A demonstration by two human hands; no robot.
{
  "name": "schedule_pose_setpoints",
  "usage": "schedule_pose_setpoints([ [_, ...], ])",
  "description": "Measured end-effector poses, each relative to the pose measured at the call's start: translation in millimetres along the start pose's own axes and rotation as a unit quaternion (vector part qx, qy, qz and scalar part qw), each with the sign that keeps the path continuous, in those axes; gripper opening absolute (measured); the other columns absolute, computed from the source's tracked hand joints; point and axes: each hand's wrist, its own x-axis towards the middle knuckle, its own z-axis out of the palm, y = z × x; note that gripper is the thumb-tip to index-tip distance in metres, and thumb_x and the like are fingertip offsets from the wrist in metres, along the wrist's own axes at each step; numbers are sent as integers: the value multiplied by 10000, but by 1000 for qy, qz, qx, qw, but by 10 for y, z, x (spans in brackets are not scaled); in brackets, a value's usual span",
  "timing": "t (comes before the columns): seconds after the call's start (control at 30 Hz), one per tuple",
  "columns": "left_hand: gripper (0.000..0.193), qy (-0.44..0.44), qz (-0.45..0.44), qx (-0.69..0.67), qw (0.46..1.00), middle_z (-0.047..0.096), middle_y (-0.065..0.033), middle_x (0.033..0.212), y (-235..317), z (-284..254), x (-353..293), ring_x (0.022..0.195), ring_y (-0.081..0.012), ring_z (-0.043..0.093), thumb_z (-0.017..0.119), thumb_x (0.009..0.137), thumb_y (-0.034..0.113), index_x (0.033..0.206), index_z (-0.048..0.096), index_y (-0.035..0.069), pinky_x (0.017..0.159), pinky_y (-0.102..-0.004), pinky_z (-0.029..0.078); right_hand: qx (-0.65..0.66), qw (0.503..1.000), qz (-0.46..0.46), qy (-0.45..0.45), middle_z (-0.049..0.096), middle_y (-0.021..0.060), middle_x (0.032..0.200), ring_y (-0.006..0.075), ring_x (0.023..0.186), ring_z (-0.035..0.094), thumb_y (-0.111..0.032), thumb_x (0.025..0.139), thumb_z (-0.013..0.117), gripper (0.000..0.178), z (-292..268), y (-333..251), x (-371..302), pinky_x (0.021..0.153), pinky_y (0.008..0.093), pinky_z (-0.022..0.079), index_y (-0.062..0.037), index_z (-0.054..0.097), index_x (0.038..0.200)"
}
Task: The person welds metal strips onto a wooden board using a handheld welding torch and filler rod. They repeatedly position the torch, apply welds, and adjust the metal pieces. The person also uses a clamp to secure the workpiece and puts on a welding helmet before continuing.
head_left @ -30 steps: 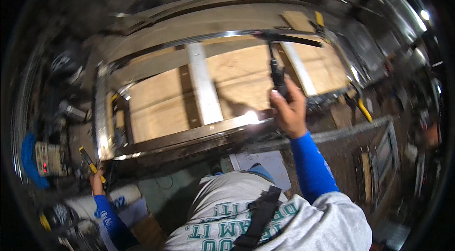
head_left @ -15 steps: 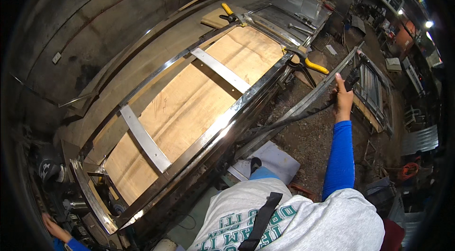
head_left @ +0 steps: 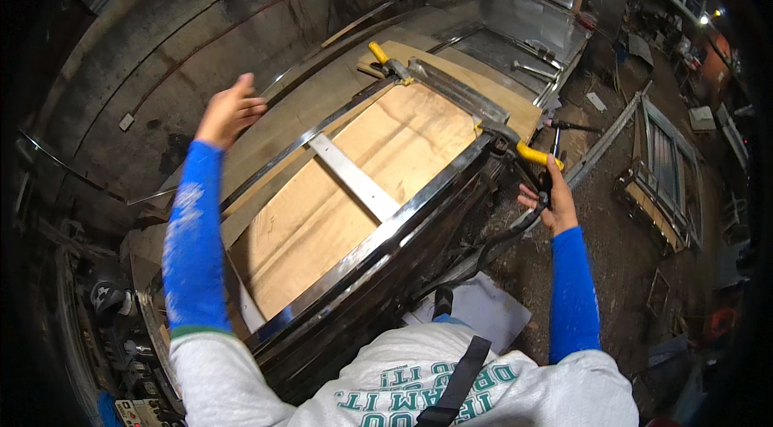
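My left hand (head_left: 232, 113) is raised above the far long side of the metal frame (head_left: 394, 227), fingers stretched out and holding nothing. My right hand (head_left: 557, 200) is at the frame's right end, just below the yellow handle of a spring clamp (head_left: 535, 155). A thick black cable (head_left: 491, 250) runs through that hand, with some fingers spread around it; what lies in the palm is partly hidden. A light plywood panel (head_left: 354, 177) lies within the shiny frame, crossed by a flat metal strip (head_left: 354, 177). Another yellow-handled clamp (head_left: 390, 63) grips the far corner, and a dark metal bar (head_left: 459, 89) spans the right end.
A metal-topped surface (head_left: 503, 28) with hand tools stands beyond the right end. A slatted metal frame (head_left: 664, 161) rests on the dirt floor at right. The concrete wall (head_left: 185, 48) rises on the far left. A white sheet (head_left: 491, 310) lies near my body.
My left hand has risen from the lower left to above the frame. My right hand has moved down and left toward the clamp. The view has shifted, and a metal bar now lies across the right end.
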Motion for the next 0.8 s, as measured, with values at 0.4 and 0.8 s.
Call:
schedule_pose_setpoints([
  [0.4,746,-35,-156,-174,972,643,-208,1362,-257,2892,2131,1056,-331,711,819,884,466,1392,584,-27,884,-458,595,82,992,-69,71,712,147,1081,266,855,707,-445,963,649,500,21,259,50,737,393,606,-17,629,1221],
  [0.8,295,63,-20,-232,970,718,-76,930,-500,3117,2737,797,-203,670,845,840,213,1017,740,3,714,-355,545,53,977,-92,184,709,182,1080,281,847,733,-459,939,663,527,-1359,13,-227,735,357,627,-23,587,1225],
])
